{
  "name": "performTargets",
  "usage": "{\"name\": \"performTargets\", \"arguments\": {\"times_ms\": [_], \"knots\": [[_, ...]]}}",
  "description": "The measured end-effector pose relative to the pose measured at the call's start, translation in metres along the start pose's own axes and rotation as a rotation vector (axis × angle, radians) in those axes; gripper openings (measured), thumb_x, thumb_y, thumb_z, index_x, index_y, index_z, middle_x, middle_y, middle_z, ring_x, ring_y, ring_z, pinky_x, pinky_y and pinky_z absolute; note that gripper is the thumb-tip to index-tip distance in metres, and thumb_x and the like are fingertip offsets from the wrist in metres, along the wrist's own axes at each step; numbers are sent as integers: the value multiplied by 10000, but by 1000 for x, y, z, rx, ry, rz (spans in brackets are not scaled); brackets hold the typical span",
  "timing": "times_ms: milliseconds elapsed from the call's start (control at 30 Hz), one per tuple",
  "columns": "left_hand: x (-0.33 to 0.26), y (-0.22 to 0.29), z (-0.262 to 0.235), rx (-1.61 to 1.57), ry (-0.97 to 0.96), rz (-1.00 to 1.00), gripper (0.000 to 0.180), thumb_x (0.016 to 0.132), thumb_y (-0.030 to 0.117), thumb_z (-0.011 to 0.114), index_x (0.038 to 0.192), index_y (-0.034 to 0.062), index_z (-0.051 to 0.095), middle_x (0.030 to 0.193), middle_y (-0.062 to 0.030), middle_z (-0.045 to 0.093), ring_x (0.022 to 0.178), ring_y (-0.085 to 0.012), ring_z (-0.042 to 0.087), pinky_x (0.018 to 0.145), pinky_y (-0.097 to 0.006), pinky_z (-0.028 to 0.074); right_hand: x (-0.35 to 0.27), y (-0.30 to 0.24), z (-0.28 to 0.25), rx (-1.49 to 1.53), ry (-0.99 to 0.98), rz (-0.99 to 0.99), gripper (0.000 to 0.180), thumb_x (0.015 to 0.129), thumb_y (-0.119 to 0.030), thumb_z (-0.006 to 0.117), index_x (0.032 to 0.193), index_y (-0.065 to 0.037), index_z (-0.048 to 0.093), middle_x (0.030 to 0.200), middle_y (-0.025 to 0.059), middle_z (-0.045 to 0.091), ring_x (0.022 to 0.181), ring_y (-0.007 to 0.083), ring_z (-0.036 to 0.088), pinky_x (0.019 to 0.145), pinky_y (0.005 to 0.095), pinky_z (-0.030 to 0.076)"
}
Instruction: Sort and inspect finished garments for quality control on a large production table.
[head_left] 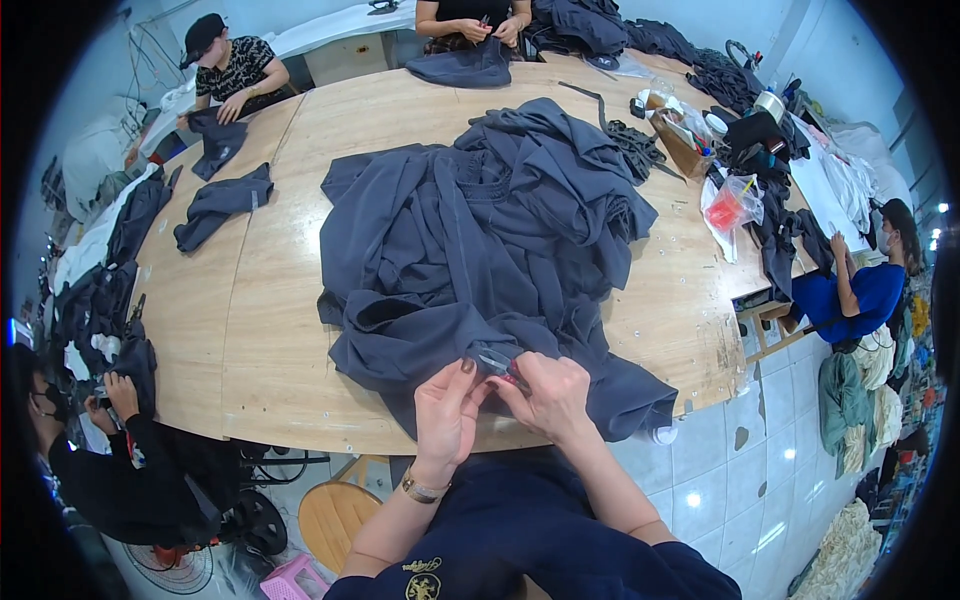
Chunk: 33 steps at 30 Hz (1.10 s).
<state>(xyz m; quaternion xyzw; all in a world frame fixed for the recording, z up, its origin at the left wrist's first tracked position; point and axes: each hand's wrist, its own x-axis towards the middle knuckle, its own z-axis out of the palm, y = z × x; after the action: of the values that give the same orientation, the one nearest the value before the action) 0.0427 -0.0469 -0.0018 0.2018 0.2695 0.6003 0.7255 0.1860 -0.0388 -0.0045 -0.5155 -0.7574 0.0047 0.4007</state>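
A big heap of dark grey-blue garments (pixel 490 230) lies on a light wooden table (pixel 260 330). At the near edge my left hand (pixel 447 410) pinches a fold of the grey fabric. My right hand (pixel 548 393) is closed around a small tool with a red handle (pixel 508 376), its tip at the same fold. The two hands almost touch. A gold bracelet sits on my left wrist.
Other people sit around the table with dark garments: one at the far left (pixel 232 70), one at the far middle (pixel 470 25), one at the near left (pixel 110 450), one in blue at the right (pixel 860 290). A round wooden stool (pixel 335 515) stands below the table edge. Bags and clutter (pixel 735 200) crowd the far right.
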Motion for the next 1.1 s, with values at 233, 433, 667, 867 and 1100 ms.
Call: {"name": "performTargets", "arguments": {"times_ms": [233, 433, 667, 867, 1100], "knots": [[-2, -2, -2, 8, 2, 11, 174, 912, 58, 525, 1013, -34, 632, 994, -113, 649, 898, -171, 616, 850, -312, 493, 0, -1, 0, -3, -18, 1, 319, 755, -314, 686, 647, -88, 488, 530, 37, 477, 448, 205, 485, 444, 301, 340], [0, -3, -2, 58, 19, 52, 176, 911, 54, 526, 1020, -41, 627, 988, -110, 649, 886, -162, 616, 836, -291, 495, -1, 0, -3, 14, -7, 48, 301, 759, -292, 680, 647, -88, 490, 530, 39, 481, 439, 210, 482, 443, 305, 354], [0, -5, -3, 60, -11, 75, 178, 910, 50, 528, 1028, -43, 622, 978, -103, 648, 865, -154, 615, 814, -286, 499, 0, -3, -2, 25, -52, 39, 296, 763, -301, 674, 655, -92, 494, 525, 44, 486, 443, 217, 491, 441, 307, 364], [1, -3, -1, 61, 12, 58, 170, 925, 78, 506, 1021, -19, 606, 992, -98, 642, 893, -157, 614, 827, -310, 499, -3, -3, -1, 237, -30, 253, 268, 834, -273, 618, 739, -52, 500, 547, 70, 510, 468, 240, 514, 460, 302, 380], [1, 4, -10, 89, 21, 20, 169, 956, 133, 448, 987, 34, 581, 952, -64, 641, 847, -119, 604, 769, -272, 480, -2, 6, 5, 815, -170, 623, 196, 944, -217, 495, 846, -49, 468, 705, -34, 439, 622, 42, 397, 543, 208, 344]]}}
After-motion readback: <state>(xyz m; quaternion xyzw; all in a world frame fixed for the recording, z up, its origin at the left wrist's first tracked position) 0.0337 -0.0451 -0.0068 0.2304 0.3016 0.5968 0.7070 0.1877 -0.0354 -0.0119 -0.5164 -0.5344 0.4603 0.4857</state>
